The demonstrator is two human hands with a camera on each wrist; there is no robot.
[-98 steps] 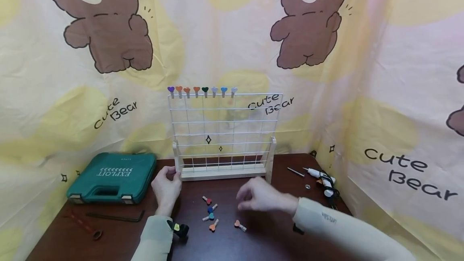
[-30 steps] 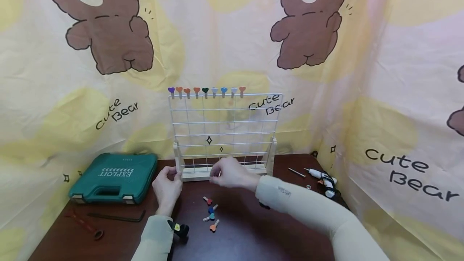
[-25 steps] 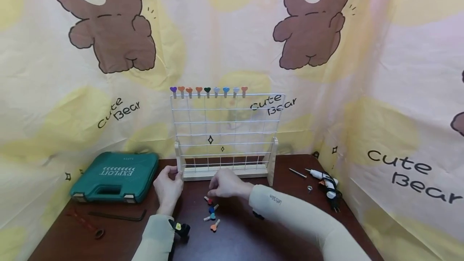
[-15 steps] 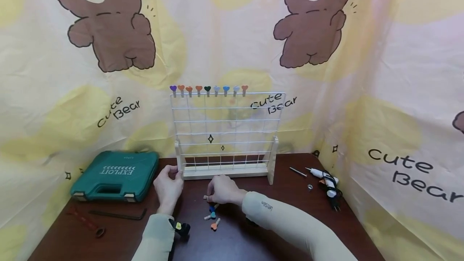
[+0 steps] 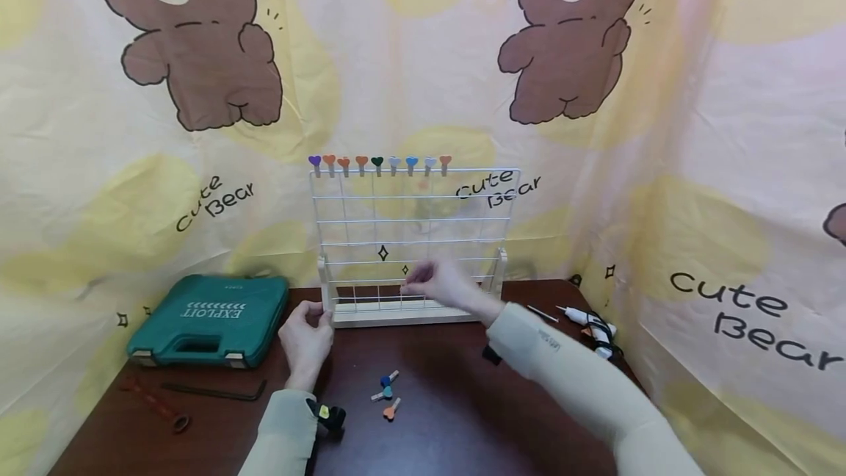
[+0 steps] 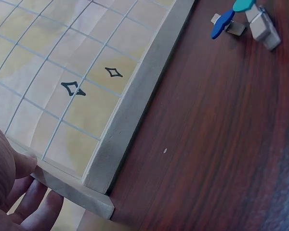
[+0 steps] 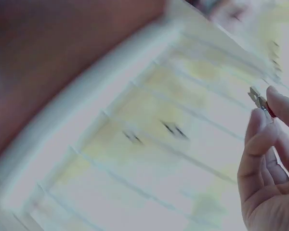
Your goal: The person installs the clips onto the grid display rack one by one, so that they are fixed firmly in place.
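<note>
My left hand (image 5: 307,340) grips the left wooden post (image 6: 74,190) of a white wire grid rack (image 5: 413,220), thumb on one side and fingers on the other. My right hand (image 5: 446,286) is raised in front of the rack's lower part. Between its thumb and fingertips it pinches a small clothespin (image 7: 260,100) with a red piece on it, the clip end sticking out. Along the rack's top wire stands a row of heart clothespins, from a purple one (image 5: 315,161) at the left to a coral one (image 5: 446,161). Blue (image 5: 386,381), teal (image 5: 387,392) and orange (image 5: 390,412) heart clothespins lie on the table.
A green tool case (image 5: 210,322) lies at the left, with a hex key (image 5: 218,391) and a reddish wrench (image 5: 155,404) in front of it. To the right are a metal rod (image 5: 542,313) and a white glue gun (image 5: 588,323) with a black cord. A bear-print curtain hangs behind.
A coral clothespin has joined the row on the top wire. My right hand has picked the red clothespin off the table and lifted it toward the rack. The left hand stays at the post.
</note>
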